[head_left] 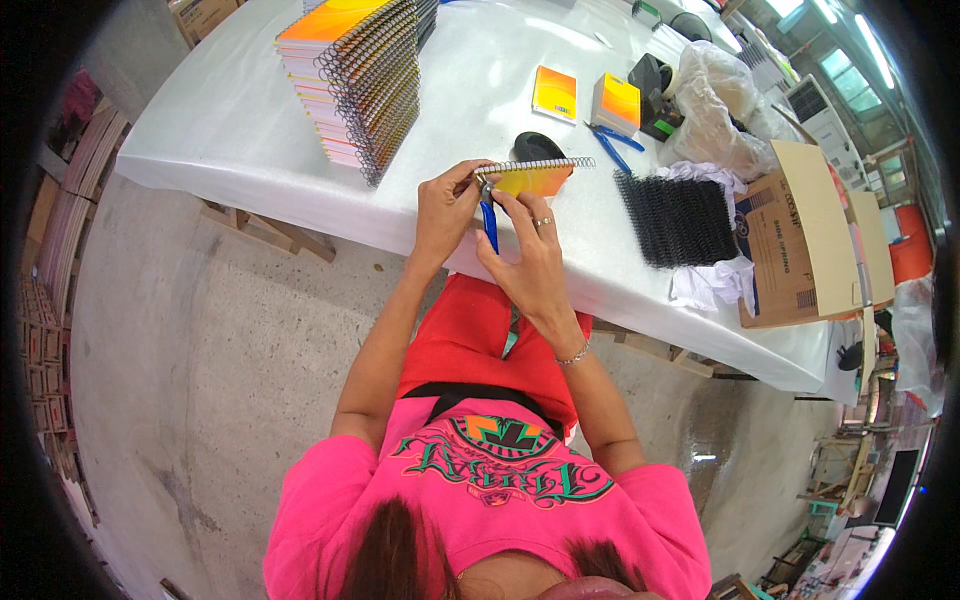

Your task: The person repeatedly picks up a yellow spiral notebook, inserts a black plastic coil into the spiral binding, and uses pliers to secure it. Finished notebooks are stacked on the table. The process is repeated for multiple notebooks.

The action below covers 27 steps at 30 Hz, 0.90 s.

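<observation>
At the table's near edge I have a spiral notebook (pixel 535 181) with a yellow-orange cover, its wire binding on the far side. My left hand (pixel 447 208) pinches the left end of the notebook at the binding. Blue-handled pliers (pixel 488 222) are in my right hand (pixel 532 262), their jaws up against the left end of the wire coil. Fingers partly hide the jaws, so I cannot see whether they grip the wire. Just behind the notebook lies a round black object (pixel 540 146).
A tall stack of spiral notebooks (pixel 350 85) stands at the far left. Small orange pads (pixel 615 104), a single pad (pixel 555 94) and other blue-handled pliers (pixel 622 138) lie beyond. To the right are black coils (pixel 680 222) on white paper and an open cardboard box (pixel 785 245).
</observation>
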Motion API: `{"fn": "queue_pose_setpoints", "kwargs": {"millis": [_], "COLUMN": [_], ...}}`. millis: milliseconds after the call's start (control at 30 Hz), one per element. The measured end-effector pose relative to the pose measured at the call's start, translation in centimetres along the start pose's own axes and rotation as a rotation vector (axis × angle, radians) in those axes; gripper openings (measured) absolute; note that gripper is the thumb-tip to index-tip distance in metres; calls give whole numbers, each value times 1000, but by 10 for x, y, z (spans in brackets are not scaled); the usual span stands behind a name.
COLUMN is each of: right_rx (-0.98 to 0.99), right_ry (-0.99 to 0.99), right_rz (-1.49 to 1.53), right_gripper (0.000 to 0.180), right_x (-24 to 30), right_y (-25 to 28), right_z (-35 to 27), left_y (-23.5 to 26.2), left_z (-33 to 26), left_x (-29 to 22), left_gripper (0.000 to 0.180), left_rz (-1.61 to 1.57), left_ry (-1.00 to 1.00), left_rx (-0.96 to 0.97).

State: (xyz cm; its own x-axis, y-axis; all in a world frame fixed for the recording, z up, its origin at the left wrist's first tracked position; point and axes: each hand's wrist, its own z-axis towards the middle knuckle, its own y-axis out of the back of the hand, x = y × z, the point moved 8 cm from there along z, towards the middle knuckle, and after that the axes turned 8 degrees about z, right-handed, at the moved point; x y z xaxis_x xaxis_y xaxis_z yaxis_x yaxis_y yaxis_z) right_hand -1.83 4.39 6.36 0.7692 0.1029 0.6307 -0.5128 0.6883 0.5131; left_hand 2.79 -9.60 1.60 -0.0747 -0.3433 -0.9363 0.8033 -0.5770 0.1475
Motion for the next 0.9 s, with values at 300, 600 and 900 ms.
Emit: {"fn": "queue_pose_setpoints", "kwargs": {"millis": [300,600,900], "right_rx": [-35,81,239], "right_ry": [37,-777,-758], "right_rz": [8,1014,1149], "right_gripper": [52,39,35], "right_x": [-2,-40,-50], "right_y": [-2,-21,11], "right_z": [-7,-18,-2], "left_y": [0,0,12], "left_z": [-6,-12,-6], "left_x": [-4,-16,-51], "left_gripper": [24,22,16], "left_rz": [39,108,283], "left_ry": [25,-118,-66], "left_rx": [-41,-170,-168]}}
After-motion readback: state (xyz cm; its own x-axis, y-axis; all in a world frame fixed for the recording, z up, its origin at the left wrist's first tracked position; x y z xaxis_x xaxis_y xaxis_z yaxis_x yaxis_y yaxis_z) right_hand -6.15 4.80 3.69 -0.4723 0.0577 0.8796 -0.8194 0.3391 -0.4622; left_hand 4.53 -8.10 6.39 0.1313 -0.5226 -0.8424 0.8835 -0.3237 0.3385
